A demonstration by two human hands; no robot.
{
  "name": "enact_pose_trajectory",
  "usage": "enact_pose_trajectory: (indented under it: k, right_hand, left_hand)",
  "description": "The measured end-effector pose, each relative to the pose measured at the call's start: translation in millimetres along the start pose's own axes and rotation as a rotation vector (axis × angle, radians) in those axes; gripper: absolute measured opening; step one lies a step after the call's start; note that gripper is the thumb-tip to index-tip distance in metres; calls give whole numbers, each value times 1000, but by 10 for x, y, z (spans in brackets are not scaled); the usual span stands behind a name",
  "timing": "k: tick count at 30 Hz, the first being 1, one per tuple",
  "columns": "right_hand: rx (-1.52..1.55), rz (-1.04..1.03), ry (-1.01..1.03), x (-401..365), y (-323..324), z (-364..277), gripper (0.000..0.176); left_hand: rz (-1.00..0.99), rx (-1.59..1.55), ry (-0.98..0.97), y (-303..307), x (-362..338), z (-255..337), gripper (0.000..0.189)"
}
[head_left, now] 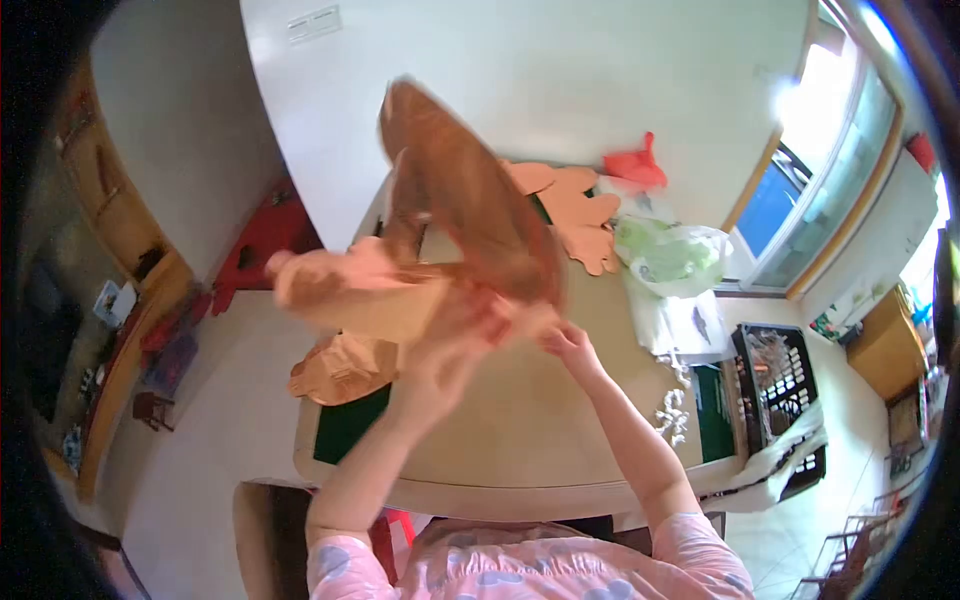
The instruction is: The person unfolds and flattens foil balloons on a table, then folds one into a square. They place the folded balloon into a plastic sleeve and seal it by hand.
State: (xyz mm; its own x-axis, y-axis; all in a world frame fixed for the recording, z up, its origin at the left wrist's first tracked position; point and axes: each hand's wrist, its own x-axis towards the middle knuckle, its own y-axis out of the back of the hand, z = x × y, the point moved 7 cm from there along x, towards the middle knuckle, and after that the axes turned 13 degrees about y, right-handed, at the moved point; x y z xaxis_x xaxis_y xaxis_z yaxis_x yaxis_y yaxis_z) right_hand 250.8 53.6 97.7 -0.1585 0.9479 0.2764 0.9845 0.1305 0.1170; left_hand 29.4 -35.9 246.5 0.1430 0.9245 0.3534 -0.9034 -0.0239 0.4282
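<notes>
A large floppy piece of brown and peach fabric [470, 190] is raised above the table in front of me, smeared by motion. Its brown part stands up and away from me, while a peach part sticks out to the left. My left hand [455, 335] is closed around its lower middle, the fingers partly blurred. At the lower right edge of the fabric, my right hand [568, 342] pinches it. What kind of article it is, I cannot make out. Left of my left forearm, a shiny peach-brown piece [345, 368] lies on the table.
Flat peach scalloped pieces [580, 215] lie at the table's [600, 420] back. Near them are a red plastic bag [638, 165] and a pale green-white bag [675, 255]. Small white bits [672, 418] sit on the right. A black crate [778, 380] stands beyond the right edge.
</notes>
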Motion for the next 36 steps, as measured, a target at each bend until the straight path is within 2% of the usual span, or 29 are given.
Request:
enact_pose_trajectory:
  k: [2,3,5,6,9,10,12,14,16,18,19,20,22,25,28,31,34,36]
  right_hand:
    - [461,27,-213,-219,92,39,41]
    - [563,43,-266,-337,175,20,43]
    - [694,90,-338,-540,351,48,47]
    - [662,137,-326,-611,491,70,49]
    - [510,356,-251,-821,992,357,45]
    - [399,411,-246,-900,1096,241,45]
    - [298,463,18,-1005,1549,663,37]
    - [157,581,125,-1128,1715,575,31]
    - [-25,767,69,-1354,1588,-218,24]
    - [-305,763,263,-1476,1467,-493,21]
    - [-446,754,358,-1559,1386,-585,19]
    - [-730,611,409,-1548,1235,-601,22]
    - [-818,240,417,-1330,803,-627,30]
    - [-1148,-5,233,-1185,538,-55,40]
    - [-1175,-101,97,-1153,572,310,47]
    - [-1150,-139,168,-1167,662,344,47]
    - [-1122,-186,157,-1115,704,289,46]
    - [-1122,-203,144,-1066,741,284,46]
  left_hand:
    - [-231,47,-157,-534,-209,112,32]
    - [-332,47,-201,-777,-312,11,33]
    - [-381,235,-279,-1069,-545,-199,24]
    - [-401,332,-315,-1190,-662,-320,20]
    - [-586,328,-73,-1391,-925,-936,24]
    - [-631,356,-16,-1411,-983,-1023,24]
    - [-718,410,101,-1453,-1092,-1164,26]
    - [-607,413,47,-1428,-1218,-1161,25]
    - [-527,439,-55,-1435,-1257,-1124,24]
    - [-505,385,-6,-1466,-1272,-1195,23]
    - [-495,357,21,-1483,-1282,-1223,23]
    - [-485,378,8,-1514,-1273,-1233,23]
    - [-468,420,-19,-1576,-1251,-1203,26]
    - [-494,345,-24,-1538,-1194,-982,34]
    - [-505,-149,244,-1418,-1017,-1148,43]
    - [-50,282,73,-1060,-551,-1025,40]
    - [-212,712,174,-1286,-310,-1280,45]
    - [-245,678,194,-1435,-212,-1475,53]
